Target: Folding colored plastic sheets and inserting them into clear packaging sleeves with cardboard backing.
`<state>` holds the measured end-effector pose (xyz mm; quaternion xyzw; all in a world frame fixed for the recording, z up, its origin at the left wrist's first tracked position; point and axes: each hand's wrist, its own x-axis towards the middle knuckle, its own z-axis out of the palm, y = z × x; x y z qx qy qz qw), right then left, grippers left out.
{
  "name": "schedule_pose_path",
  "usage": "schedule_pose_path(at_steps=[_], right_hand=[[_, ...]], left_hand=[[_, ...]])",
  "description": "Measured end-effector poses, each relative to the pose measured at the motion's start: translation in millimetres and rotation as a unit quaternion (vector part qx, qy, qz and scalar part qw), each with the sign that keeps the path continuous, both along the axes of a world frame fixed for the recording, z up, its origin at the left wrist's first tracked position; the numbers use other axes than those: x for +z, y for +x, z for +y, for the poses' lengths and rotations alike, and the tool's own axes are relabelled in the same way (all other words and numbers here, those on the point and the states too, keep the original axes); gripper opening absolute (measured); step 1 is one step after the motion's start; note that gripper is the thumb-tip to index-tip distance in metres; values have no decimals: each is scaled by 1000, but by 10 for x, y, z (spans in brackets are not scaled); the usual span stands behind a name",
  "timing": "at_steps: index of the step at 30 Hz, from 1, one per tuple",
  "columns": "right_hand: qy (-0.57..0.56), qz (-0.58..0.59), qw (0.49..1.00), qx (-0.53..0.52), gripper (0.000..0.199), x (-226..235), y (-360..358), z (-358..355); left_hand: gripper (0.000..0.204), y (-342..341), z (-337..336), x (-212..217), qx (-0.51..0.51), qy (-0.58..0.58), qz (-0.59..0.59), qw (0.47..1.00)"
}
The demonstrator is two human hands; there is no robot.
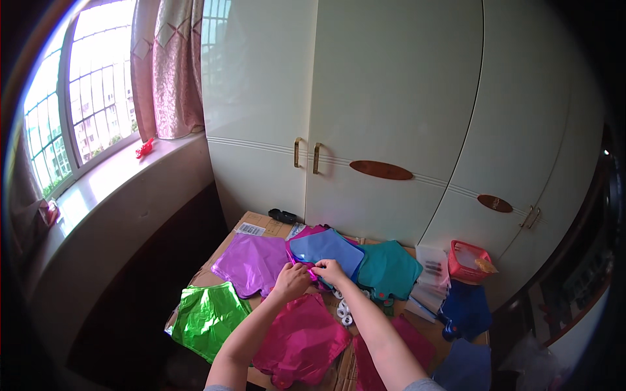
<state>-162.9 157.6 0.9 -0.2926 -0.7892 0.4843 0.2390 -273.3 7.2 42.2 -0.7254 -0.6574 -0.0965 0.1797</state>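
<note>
My left hand (293, 280) and my right hand (331, 271) meet above the middle of the cardboard-covered table, fingers closed. Between them they pinch a small bit of magenta foil (313, 275); what it belongs to is partly hidden by the hands. Flat foil pieces, looking like uninflated balloons, surround them: a purple one (251, 260) to the left, a blue one (326, 251) just beyond and a teal one (391, 267) to the right. Nearer lie a shiny green one (210, 319) and a deep pink one (301, 339), the latter below my forearms.
White tape-like rolls (345, 315) lie right of my hands. A pink basket (467, 262), clear plastic packets (432, 274) and dark blue foil (468, 309) sit at the right. A black object (282, 216) rests at the far edge, before the tall white cabinet (391, 98).
</note>
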Motion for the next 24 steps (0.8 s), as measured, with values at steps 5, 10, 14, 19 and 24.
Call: schedule_pose_path(at_steps=[5,10,14,19,24], right_hand=[[-105,44,993,12,20,-142,-20,121],[-177,86,980,17,16,-96,-11,98],[-180,89,980,-11,12,-10,-7,158],[-166,169,967,-96,10,129,146,450],[-119,274,936,-184,9,552,523,978]], left_hand=[[18,6,185,-95,59,-80,-54,994],[36,-144,303,-332,49,-58,-60,995],[65,-145,421,-420,79,-94,-80,989],[76,-29,368,-156,106,-199,-62,972],[77,-58,400,-166,128,-220,-103,962]])
